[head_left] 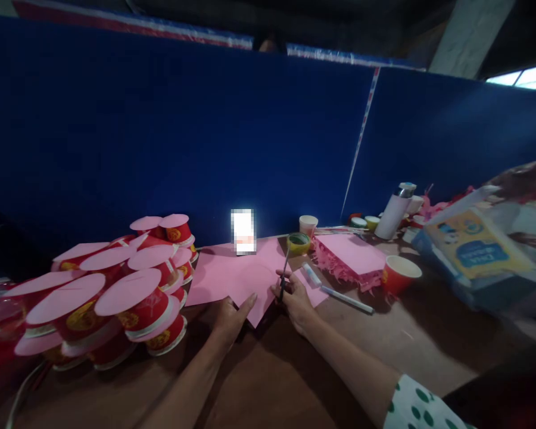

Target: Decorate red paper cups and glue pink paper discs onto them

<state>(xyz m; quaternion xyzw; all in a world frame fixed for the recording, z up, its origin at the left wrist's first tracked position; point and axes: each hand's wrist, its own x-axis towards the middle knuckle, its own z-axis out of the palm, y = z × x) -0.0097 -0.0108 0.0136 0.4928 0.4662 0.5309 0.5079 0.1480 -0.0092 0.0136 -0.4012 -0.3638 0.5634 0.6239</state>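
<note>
A large pink sheet of paper [223, 277] lies on the brown table in front of me, with a corner pointing towards me. My left hand [230, 325] grips its near edge, thumb on top and the other fingers hidden below. In my right hand [298, 301] is a pair of scissors [283, 285], the blades pointing away from me beside the sheet's right edge. Whether the blades touch the paper I cannot tell. Just beyond them stands a roll of yellowish tape [298, 242]. A marker [347, 299] lies right of my right hand, by a small pink piece of paper [310, 289].
Red paper cups with pink discs [131, 292] are stacked at left. At right are a fringed pink stack [352, 253], a red cup [401, 275], a thermos [393, 214] and a tissue pack [477, 244]. A blue partition [183, 131] rises behind a bright pixelated rectangle [243, 231].
</note>
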